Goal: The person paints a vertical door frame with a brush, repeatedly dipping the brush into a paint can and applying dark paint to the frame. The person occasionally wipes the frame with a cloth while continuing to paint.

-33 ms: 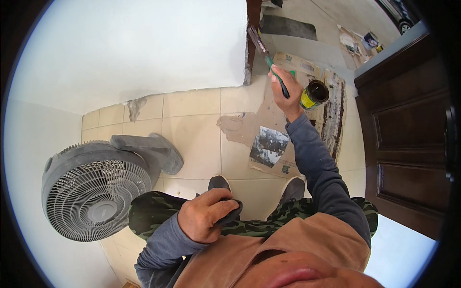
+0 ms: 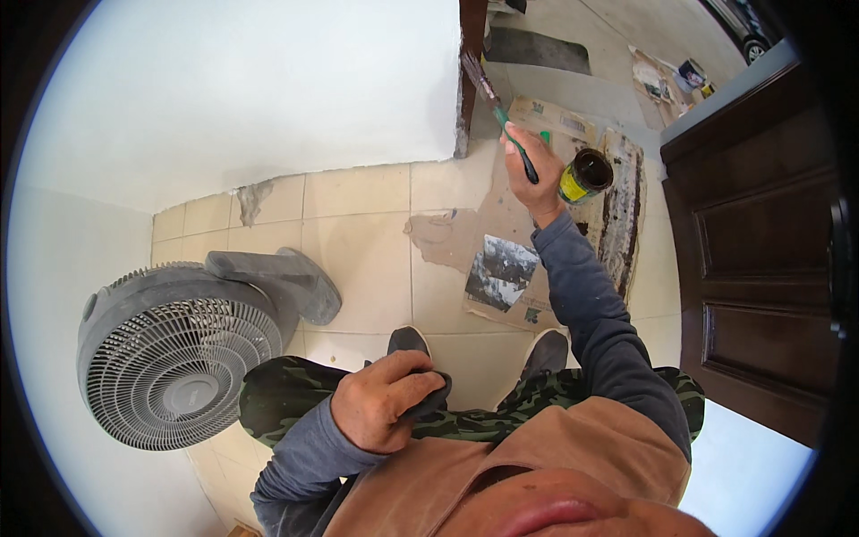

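Observation:
My right hand (image 2: 535, 174) reaches forward, its fingers closed round the green and black handle of a paintbrush (image 2: 497, 109). The brush's brown-stained bristles meet the dark brown door frame (image 2: 472, 100) at the end of the white wall. Just right of that hand stands an open tin (image 2: 586, 175) with a yellow label and dark brown liquid inside. Close to my body, my left hand (image 2: 386, 403) is closed on a dark, rounded object (image 2: 431, 396) whose kind I cannot make out; the palm side is hidden.
Stained cardboard (image 2: 501, 201) covers the tiles under the tin, with a black-and-white sheet (image 2: 503, 273) on it. A grey fan (image 2: 190, 353) stands at the left. A dark panelled door (image 2: 761, 242) is on the right. Farther off lie a dark mat (image 2: 541, 51) and another tin (image 2: 690, 73).
The brush tip sits very slightly lower along the door frame. My left hand has not visibly moved.

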Available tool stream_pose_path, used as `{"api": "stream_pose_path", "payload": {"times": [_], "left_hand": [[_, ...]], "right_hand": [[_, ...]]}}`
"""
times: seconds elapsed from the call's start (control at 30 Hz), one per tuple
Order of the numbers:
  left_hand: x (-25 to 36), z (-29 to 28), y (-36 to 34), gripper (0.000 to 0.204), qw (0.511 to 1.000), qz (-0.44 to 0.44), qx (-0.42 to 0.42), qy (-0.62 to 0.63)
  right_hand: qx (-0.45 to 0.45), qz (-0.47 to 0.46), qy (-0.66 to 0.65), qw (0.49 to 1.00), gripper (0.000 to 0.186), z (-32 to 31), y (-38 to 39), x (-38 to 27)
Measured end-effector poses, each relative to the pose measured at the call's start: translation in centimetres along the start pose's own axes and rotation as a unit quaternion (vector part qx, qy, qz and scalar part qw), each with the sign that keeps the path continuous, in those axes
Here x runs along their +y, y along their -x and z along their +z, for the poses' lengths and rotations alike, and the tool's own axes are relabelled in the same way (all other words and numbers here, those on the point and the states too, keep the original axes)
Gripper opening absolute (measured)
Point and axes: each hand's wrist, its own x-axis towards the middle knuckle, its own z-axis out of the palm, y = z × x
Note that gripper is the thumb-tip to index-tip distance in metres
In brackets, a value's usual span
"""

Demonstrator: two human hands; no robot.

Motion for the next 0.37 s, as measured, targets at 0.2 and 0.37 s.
{"api": "stream_pose_path", "payload": {"times": [0.2, 0.37], "left_hand": [[-0.5, -0.1, -0.7, 0.054, 1.0, 0.008, 0.009, -0.016], [-0.4, 0.1, -0.6, 0.053, 1.0, -0.001, 0.007, -0.018]], "right_hand": [[-0.015, 0.018, 0.009, 1.0, 0.028, 0.2, 1.0, 0.3], [-0.026, 0.017, 0.025, 0.999, 0.029, 0.8, 2.4, 1.0]]}}
